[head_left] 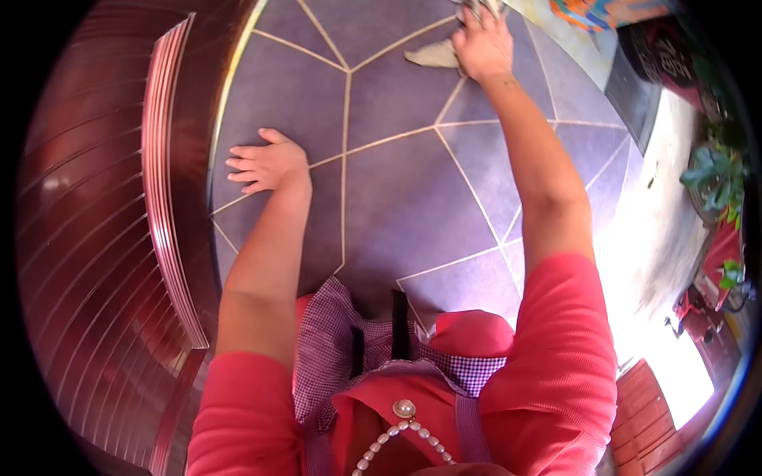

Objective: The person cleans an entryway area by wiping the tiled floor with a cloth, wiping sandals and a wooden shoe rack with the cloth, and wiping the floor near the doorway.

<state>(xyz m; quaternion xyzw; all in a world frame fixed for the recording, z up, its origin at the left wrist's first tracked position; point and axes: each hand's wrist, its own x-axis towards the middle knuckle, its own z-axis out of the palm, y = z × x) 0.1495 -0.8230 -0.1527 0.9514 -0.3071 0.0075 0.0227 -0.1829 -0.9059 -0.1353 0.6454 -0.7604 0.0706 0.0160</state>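
A grey-purple floor with pale lines between its angular tiles lies below me. My left hand hangs over or rests on it at the left, fingers spread and holding nothing. At the top right, my right hand is pressed onto a pale, crumpled cloth, which sticks out to its left and past the fingertips. Those fingers are partly apart, with bits of the cloth showing around them. Whether they grip it or only press on it is hard to see.
A dark red ribbed panel with a shiny pink-red strip stands along the left. On the right are a dark pot, green plants, a bright pale ground strip and red bricks.
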